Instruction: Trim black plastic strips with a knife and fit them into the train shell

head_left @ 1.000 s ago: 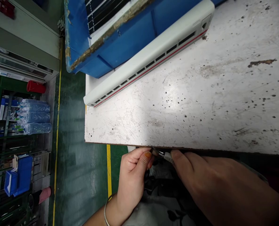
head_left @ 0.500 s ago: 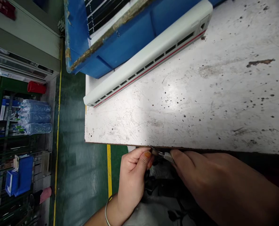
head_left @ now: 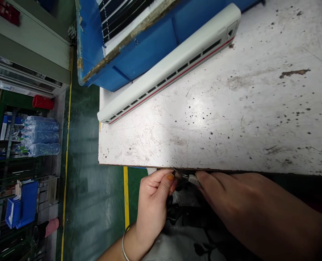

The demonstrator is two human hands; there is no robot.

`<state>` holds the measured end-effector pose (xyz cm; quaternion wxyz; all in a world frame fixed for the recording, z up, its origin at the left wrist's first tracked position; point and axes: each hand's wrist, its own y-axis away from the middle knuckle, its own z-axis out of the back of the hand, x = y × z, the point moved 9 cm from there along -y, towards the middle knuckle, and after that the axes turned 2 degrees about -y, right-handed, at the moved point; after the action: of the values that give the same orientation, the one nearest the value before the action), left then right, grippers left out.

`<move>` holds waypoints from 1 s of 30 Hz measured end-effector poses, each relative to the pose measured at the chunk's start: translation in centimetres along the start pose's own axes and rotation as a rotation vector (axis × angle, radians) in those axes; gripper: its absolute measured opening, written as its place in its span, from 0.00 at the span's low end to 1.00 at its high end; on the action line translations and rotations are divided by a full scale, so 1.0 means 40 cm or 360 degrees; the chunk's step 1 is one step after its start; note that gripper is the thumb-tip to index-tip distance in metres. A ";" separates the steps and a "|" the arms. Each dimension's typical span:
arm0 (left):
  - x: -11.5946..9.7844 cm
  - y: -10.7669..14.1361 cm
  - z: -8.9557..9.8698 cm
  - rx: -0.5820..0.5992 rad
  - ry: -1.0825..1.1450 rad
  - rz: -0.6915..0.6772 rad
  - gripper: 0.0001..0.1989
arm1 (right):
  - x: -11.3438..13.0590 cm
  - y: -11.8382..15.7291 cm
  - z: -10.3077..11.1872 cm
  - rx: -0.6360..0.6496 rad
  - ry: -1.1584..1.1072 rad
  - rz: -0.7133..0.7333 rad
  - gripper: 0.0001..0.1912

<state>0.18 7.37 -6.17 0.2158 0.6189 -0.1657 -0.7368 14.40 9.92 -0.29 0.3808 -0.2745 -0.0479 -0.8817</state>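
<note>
My left hand, with a bangle at its wrist, pinches a small dark piece just below the table's front edge. My right hand is closed around a thin tool with a light grey grip. The metal tip of the tool reaches to the small piece between my hands. What exactly the piece is cannot be made out. On the white table lies a long white model train car with dark windows and a red stripe, untouched by either hand.
A worn blue crate stands behind the train car, with dark, white-lined items inside. At the left, beyond the green floor, are shelves with wrapped bottles, blue bins and a red container.
The camera view has shifted slightly. Both hands keep nearly the same pose at the table edge, still holding the small piece and the tool.
</note>
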 end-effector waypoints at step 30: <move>0.001 0.000 -0.001 -0.0007 0.0033 0.0008 0.22 | -0.008 0.002 -0.001 0.0057 -0.0212 0.0003 0.11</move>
<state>0.21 7.35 -6.21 0.2206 0.6256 -0.1636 -0.7302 14.61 10.05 -0.50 0.3824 -0.3257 -0.0884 -0.8602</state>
